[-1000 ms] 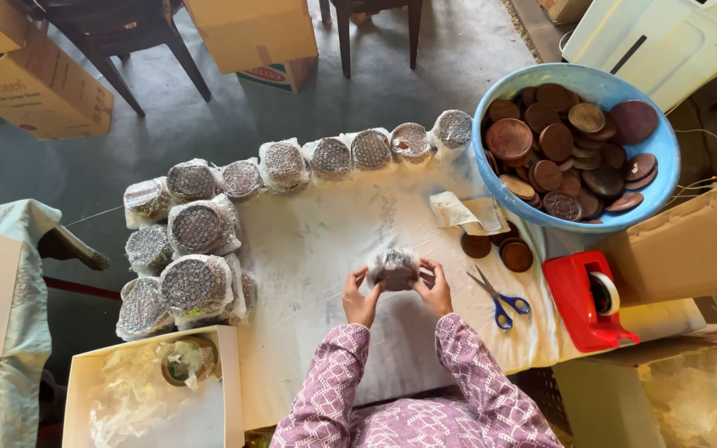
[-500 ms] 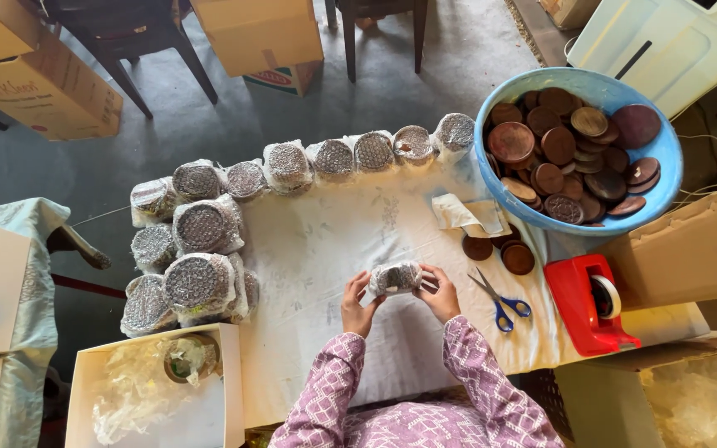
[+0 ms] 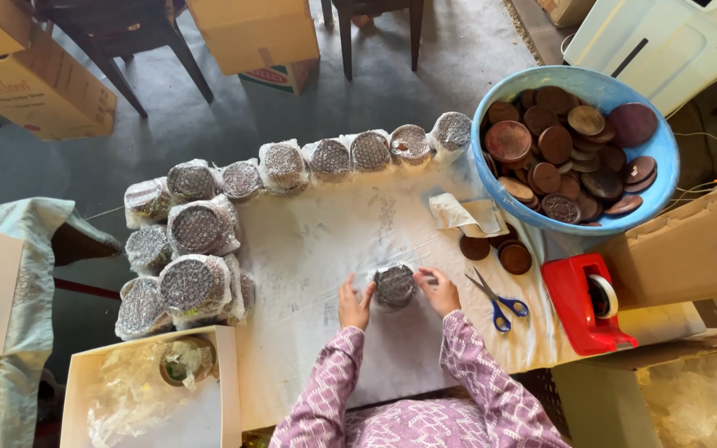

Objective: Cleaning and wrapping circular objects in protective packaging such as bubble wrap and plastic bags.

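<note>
A round dark disc wrapped in bubble wrap (image 3: 394,284) rests on the white table cover (image 3: 325,241) in front of me. My left hand (image 3: 353,302) presses against its left side. My right hand (image 3: 439,290) holds its right side, fingers curled on the wrap. Both sleeves are purple patterned. Several wrapped discs (image 3: 197,228) line the table's far edge and pile up at the left.
A blue bowl (image 3: 656,192) of brown round lids stands at the far right, two loose lids (image 3: 495,251) and folded paper (image 3: 466,213) below it. Blue-handled scissors (image 3: 498,300) and a red tape dispenser (image 3: 584,304) lie to the right. An open box (image 3: 147,390) holds plastic at near left. Cardboard boxes and chairs surround the table.
The wrapped disc has come down from between my raised hands onto the table. Both hands stay on its sides.
</note>
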